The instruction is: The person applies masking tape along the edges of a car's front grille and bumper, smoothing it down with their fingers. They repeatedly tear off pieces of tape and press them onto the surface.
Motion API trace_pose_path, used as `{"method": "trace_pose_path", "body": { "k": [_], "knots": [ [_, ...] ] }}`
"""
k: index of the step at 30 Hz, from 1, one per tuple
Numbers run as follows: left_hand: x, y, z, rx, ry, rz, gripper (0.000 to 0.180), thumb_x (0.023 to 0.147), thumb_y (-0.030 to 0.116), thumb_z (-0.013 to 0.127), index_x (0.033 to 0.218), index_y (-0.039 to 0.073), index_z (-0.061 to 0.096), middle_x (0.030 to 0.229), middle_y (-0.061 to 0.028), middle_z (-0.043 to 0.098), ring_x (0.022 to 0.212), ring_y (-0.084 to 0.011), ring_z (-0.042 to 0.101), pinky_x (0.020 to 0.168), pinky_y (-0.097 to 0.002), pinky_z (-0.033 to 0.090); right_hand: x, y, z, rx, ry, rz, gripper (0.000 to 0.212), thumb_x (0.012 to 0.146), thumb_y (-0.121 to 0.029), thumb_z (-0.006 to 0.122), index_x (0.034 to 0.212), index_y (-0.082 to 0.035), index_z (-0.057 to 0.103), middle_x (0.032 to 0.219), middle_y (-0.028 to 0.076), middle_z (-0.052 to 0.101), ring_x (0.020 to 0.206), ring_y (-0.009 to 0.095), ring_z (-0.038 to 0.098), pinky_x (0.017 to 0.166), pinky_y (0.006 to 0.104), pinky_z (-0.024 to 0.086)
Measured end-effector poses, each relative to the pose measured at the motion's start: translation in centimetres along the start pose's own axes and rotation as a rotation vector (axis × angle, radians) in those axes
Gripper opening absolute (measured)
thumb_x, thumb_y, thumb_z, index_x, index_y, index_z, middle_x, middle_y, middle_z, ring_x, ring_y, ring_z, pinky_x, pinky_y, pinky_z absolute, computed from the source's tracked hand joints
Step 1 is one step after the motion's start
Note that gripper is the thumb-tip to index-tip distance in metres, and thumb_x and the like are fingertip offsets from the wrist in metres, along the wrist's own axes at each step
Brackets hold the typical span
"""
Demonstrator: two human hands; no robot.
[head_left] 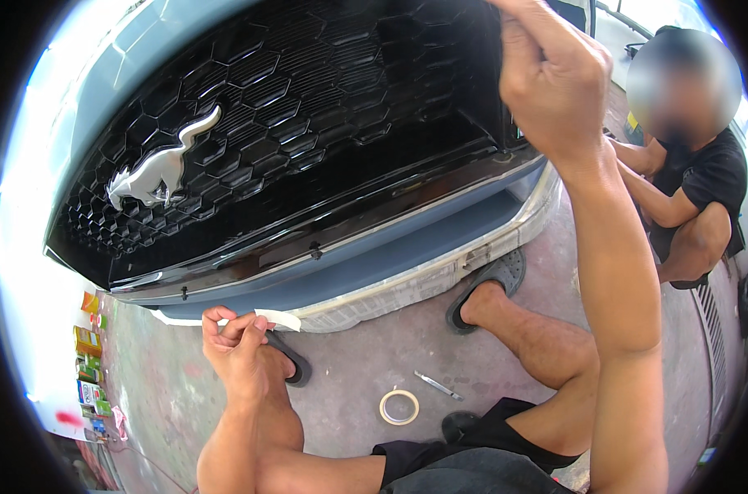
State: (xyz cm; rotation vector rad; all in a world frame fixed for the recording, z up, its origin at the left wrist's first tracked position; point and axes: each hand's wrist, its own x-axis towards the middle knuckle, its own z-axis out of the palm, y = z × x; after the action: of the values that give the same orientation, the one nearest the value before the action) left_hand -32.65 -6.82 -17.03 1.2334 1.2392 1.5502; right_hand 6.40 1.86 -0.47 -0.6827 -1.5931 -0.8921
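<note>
My left hand (pixel 235 346) is closed in a pinch on a short strip of cream masking tape (pixel 281 319), just below the bumper's lower edge. My right hand (pixel 555 86) is raised at the right end of the black honeycomb grille (pixel 308 115). Its fingers are curled and partly cut off by the top of the picture, so I cannot make out what they hold. A silver horse emblem (pixel 160 173) sits on the grille. Below runs a grey-blue bumper opening (pixel 407 255), its lower lip covered with tape and masking paper (pixel 415 288).
On the floor between my legs lie a roll of masking tape (pixel 399 407) and a slim pen-like tool (pixel 438 385). At right another person (pixel 695 189) squats in dark clothes. Several cans (pixel 87 342) stand along the left, and a floor grate (pixel 710 337) lies at right.
</note>
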Motion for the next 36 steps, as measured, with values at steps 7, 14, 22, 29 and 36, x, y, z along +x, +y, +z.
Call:
{"method": "trace_pose_path", "body": {
  "k": [7, 14, 22, 29, 36],
  "knots": [
    [0.0, -0.2, -0.7, -0.013, 0.008, -0.015, 0.04, 0.088, -0.006, 0.074, 0.111, 0.008, 0.045, 0.085, -0.013, 0.074, 0.077, -0.0201, 0.071, 0.067, -0.0272, 0.048, 0.2, 0.9, -0.9, -0.104, 0.034, -0.016, 0.02, 0.094, 0.008, 0.056, 0.105, 0.007, 0.072, 0.095, 0.024, 0.074, 0.084, 0.036, 0.075, 0.075, 0.0354, 0.058],
    [-0.2, 0.0, -0.6, -0.029, 0.007, -0.02, 0.039, 0.088, -0.006, 0.074, 0.111, 0.007, 0.045, 0.085, -0.0131, 0.074, 0.077, -0.0197, 0.07, 0.068, -0.0275, 0.049, 0.6, 1.7, -0.8, -0.127, -0.049, -0.02, 0.02, 0.093, 0.007, 0.056, 0.105, 0.005, 0.072, 0.095, 0.024, 0.074, 0.084, 0.036, 0.074, 0.076, 0.0364, 0.058],
    [-0.3, 0.4, -0.7, -0.013, 0.01, -0.012, 0.038, 0.088, -0.003, 0.073, 0.112, 0.008, 0.046, 0.085, -0.0106, 0.073, 0.077, -0.0183, 0.07, 0.068, -0.0262, 0.046, 1.2, 0.4, -0.8, -0.117, -0.053, -0.029, 0.022, 0.089, 0.008, 0.056, 0.104, 0.004, 0.072, 0.094, 0.024, 0.074, 0.082, 0.037, 0.073, 0.074, 0.0388, 0.058],
    [-0.6, 0.6, -0.7, -0.002, 0.015, -0.006, 0.038, 0.088, -0.002, 0.073, 0.113, 0.008, 0.046, 0.085, -0.009, 0.073, 0.077, -0.017, 0.069, 0.068, -0.0253, 0.045, 0.8, 0.7, -0.8, -0.135, -0.105, -0.03, 0.023, 0.09, 0.008, 0.056, 0.105, 0.004, 0.072, 0.096, 0.025, 0.074, 0.084, 0.038, 0.074, 0.076, 0.0385, 0.059],
    [-0.5, 0.7, -1.6, -0.049, 0.055, -0.01, 0.04, 0.087, -0.006, 0.073, 0.112, 0.007, 0.046, 0.085, -0.0123, 0.074, 0.076, -0.0199, 0.07, 0.068, -0.0283, 0.047, 0.0, -0.1, -2.0, -0.122, -0.137, 0.101, 0.027, 0.091, 0.01, 0.054, 0.111, 0.005, 0.072, 0.097, 0.026, 0.074, 0.087, 0.036, 0.074, 0.078, 0.0367, 0.058]
  ]
}}
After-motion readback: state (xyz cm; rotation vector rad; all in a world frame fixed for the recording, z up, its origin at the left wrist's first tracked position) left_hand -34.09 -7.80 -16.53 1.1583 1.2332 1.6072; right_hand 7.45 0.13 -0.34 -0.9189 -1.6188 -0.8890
